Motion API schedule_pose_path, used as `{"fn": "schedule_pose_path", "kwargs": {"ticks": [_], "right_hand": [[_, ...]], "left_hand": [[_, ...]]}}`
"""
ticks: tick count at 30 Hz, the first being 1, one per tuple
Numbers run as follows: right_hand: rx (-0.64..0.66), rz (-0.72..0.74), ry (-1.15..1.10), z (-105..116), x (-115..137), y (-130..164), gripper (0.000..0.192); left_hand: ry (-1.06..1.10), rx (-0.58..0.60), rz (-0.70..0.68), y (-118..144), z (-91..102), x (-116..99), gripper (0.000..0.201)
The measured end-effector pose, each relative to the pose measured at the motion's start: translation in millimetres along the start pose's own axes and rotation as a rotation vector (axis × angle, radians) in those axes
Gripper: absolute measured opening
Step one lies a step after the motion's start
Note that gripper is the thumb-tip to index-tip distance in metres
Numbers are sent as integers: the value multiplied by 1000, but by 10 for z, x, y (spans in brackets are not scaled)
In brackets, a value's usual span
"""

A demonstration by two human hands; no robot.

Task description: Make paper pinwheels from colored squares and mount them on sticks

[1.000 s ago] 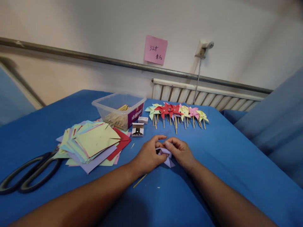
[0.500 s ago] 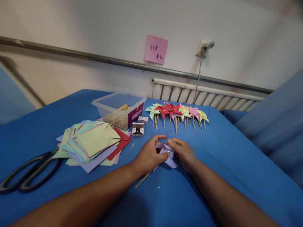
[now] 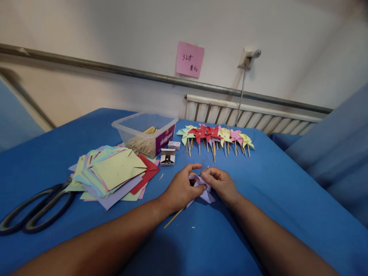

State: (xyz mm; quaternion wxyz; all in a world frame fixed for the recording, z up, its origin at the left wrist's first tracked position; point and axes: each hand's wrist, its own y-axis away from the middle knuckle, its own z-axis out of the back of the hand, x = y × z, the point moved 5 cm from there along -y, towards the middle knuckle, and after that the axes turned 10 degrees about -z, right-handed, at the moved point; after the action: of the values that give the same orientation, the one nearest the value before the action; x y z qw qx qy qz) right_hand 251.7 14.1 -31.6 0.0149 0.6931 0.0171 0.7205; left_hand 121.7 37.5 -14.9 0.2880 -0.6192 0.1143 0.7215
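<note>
Forearms rising from the bottom edge. Left hand and right hand at frame centre, both pinched on a folded lilac paper pinwheel with thin wooden stick, low over the blue cloth-covered table. Left: stack of coloured paper squares, black scissors. Beyond: row of finished paper pinwheels.

Left hand and right hand meet, fingers seemingly pinched shut.
</note>
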Motion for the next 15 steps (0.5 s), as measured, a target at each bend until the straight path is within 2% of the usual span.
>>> {"fn": "schedule_pose_path", "kwargs": {"ticks": [8,15], "right_hand": [[22,18,4,1,6,-18,28],[-97,41,41,-26,10,-16,26]], "left_hand": [[9,12,7,9,-14,14,57],[-16,5,-1,7,-19,54,57]]}}
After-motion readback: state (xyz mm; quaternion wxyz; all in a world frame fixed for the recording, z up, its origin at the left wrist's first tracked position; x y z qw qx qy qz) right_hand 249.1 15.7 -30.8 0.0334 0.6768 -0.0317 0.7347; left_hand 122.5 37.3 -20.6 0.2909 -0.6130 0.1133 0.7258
